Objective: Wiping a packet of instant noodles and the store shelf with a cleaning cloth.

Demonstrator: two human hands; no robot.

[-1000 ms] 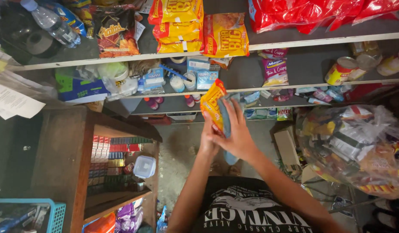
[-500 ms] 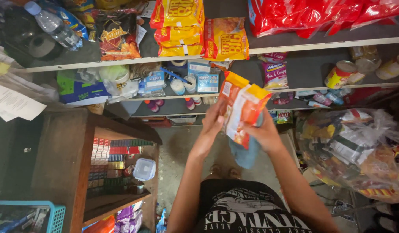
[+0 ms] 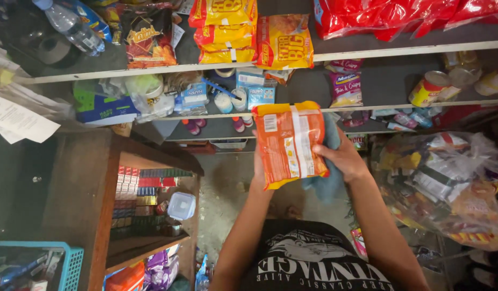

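Observation:
An orange and yellow snack packet (image 3: 290, 143) is held flat in front of me, its back side with a white seam facing the camera. My left hand (image 3: 258, 171) grips its left edge from behind and is mostly hidden by it. My right hand (image 3: 342, 158) holds the right edge and also presses a blue-grey cloth (image 3: 327, 183) against the packet. The cloth hangs down below the right hand. Shelves of packets stand just beyond.
White shelves (image 3: 367, 53) carry yellow snack bags (image 3: 284, 40), red bags (image 3: 389, 16) and tins (image 3: 427, 89). A wooden cabinet (image 3: 98, 178) with small boxes stands at left, a blue basket (image 3: 71, 264) at lower left, and a large clear bag of goods (image 3: 448, 183) at right.
The packet has turned from edge-on to flat, back side toward the camera, and has shifted right and lower. The cloth stays under my right hand.

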